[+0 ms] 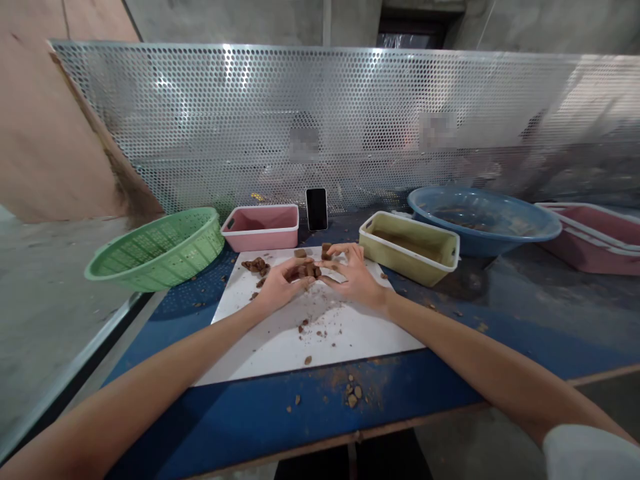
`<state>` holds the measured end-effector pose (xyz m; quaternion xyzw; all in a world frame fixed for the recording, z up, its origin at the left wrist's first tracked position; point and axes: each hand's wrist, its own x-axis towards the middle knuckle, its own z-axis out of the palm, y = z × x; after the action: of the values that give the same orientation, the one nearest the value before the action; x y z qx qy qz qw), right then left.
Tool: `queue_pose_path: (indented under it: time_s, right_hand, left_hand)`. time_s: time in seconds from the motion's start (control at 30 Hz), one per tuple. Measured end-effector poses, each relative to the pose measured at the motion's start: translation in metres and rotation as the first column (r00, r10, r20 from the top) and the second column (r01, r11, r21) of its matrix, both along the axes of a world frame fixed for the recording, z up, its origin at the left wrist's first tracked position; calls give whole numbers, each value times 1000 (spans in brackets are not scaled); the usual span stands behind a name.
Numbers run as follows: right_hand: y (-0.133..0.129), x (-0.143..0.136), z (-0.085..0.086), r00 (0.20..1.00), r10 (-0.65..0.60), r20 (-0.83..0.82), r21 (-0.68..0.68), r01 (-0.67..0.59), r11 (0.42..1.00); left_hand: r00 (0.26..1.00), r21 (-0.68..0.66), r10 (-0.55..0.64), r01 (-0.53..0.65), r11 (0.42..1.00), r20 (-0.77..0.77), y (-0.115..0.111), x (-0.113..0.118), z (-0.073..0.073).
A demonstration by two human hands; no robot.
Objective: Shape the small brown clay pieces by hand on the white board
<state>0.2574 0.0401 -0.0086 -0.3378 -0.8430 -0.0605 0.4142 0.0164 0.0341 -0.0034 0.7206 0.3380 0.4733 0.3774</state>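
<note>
the left hand (283,285) and the right hand (354,277) meet above a white sheet (270,353), with the brown lumps (311,270) between their fingertips. the fingers of both hands are partly bent, those of the right more spread; i cannot tell whether either hand grips a lump firmly. a pile of brown pieces (256,265) lies on the sheet, near the left hand, and crumbs (305,327) are scattered nearer to the person. behind the sheet, a phone (317,210) stands upright beside a pink basket (265,239).
</note>
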Motion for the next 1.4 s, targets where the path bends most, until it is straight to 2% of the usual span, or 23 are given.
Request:
queue_pose_path:
  time_s: [0.17,0.43,0.67,0.87,1.07,1.4]
  right_hand:
    - [0,1,-3,1000,13,11,20,-13,1000]
    - [1,0,-5,999,15,-45,92,-11,996]
    - [0,0,-4,999,-21,-26,45,22,999]
    - [-1,-1,-3,1000,10,-16,64,-9,998]
    - [-1,0,-4,999,-11,-32,62,13,998]
    - [1,-1,-3,997,-49,55,47,47,998]
  left_hand:
    - [1000,57,-21,22,998,-15,0,0,2]
    - [1000,-17,-12,12,1000,9,0,0,0]
    - [1000,-55,8,-9,998,-3,-3,1,3]
    - [1000,-79,-8,10,997,26,-1,0,0]
    - [1000,-97,0,3,995,26,-2,0,1]
    - [1000,-56,25,-25,998,2,-3,1,4]
